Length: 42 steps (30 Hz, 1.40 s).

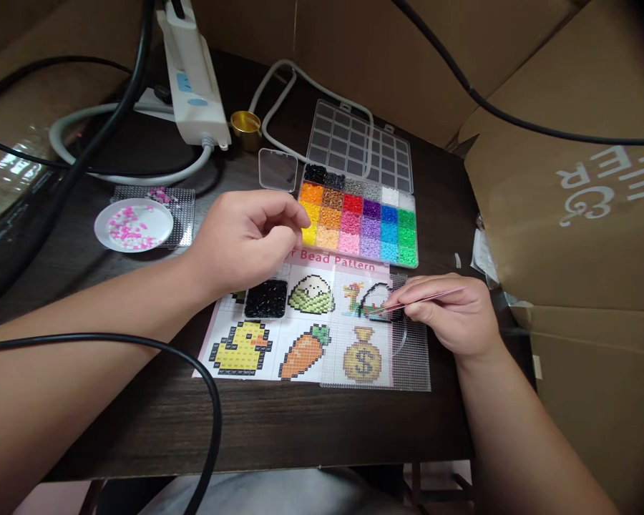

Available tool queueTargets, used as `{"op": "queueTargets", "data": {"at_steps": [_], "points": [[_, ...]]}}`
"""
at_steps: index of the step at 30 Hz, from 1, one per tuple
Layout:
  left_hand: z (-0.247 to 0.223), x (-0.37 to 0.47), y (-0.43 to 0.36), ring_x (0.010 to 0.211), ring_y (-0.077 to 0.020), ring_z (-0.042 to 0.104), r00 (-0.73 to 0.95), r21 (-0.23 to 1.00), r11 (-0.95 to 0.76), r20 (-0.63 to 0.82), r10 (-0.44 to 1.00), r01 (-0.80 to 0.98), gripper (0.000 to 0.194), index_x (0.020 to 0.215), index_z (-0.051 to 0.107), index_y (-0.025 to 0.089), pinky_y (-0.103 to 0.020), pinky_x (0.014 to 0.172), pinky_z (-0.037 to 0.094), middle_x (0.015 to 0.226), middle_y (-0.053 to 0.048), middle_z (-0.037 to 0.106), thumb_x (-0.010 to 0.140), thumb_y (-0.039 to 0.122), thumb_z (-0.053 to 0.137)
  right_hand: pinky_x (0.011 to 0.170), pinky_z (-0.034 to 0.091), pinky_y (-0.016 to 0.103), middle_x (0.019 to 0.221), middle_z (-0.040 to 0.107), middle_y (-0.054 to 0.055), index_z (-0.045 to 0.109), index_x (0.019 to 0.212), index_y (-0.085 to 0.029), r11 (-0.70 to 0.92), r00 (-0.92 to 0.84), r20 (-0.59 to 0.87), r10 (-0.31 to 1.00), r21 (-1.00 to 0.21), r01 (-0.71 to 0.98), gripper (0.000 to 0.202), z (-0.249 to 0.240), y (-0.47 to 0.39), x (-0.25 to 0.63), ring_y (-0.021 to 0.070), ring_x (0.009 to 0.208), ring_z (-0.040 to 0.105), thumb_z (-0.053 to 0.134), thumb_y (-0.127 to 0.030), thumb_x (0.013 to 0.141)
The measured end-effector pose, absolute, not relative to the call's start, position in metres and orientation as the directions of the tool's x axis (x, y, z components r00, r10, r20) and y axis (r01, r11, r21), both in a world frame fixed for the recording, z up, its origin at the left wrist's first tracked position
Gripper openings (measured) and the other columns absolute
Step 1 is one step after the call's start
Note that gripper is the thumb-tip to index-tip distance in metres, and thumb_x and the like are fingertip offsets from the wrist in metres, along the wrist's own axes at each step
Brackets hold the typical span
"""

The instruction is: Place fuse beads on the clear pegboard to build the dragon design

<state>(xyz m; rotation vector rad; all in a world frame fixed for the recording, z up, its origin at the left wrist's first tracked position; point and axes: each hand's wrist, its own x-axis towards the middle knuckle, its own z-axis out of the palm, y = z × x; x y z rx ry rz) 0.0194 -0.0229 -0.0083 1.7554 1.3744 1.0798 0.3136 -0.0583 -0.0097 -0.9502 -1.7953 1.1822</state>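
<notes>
Pink tweezers (434,295) are gripped in my right hand (456,311), their tips pointing left over a clear pegboard (413,368). A black bead outline (373,290) stands on the board beside those tips. The board overlaps a printed bead pattern sheet (305,332) with a duck, a carrot and a money bag. My left hand (247,236) is curled, thumb and index finger close together, at the left edge of the bead box (359,222); anything in the fingers is too small to make out. Below it, a small container of black beads (266,298) sits on the sheet.
At the left, a white dish (134,225) of pink beads overlaps another pegboard (185,214). Behind are a clear small lid (277,170), a gold cup (245,130) and a power strip (196,86). Black cables (215,400) cross the view. Cardboard (584,236) stands at the right.
</notes>
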Motion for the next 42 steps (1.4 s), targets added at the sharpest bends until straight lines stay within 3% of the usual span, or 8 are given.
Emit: {"op": "queueTargets", "data": {"at_steps": [21,42], "points": [[-0.0084,0.0201,-0.0217,0.054,-0.0183,0.062,0.111,0.866,-0.263,0.239,0.965,0.425,0.016,0.075,0.07,0.025,-0.035,0.05,0.054,0.061,0.0,0.068,0.072,0.019,0.056,0.065,0.064,0.027,0.082,0.081,0.004,0.084,0.087,-0.027,0.306,-0.415,0.189,0.89,-0.923,0.235,0.008,-0.0109,-0.0571,0.315,0.0182,0.071,0.076,0.079,-0.022,0.084],[-0.0087,0.0192,-0.0226,0.063,-0.0226,0.067,0.12,0.857,-0.271,0.244,0.962,0.438,0.02,0.079,0.073,0.027,-0.04,0.059,0.059,0.064,-0.001,0.07,0.074,0.024,0.054,0.064,0.065,0.028,0.081,0.081,0.005,0.084,0.086,-0.026,0.29,-0.44,0.185,0.879,-0.939,0.185,0.007,-0.0082,-0.0577,0.3104,0.0198,0.071,0.078,0.08,-0.021,0.082]]}}
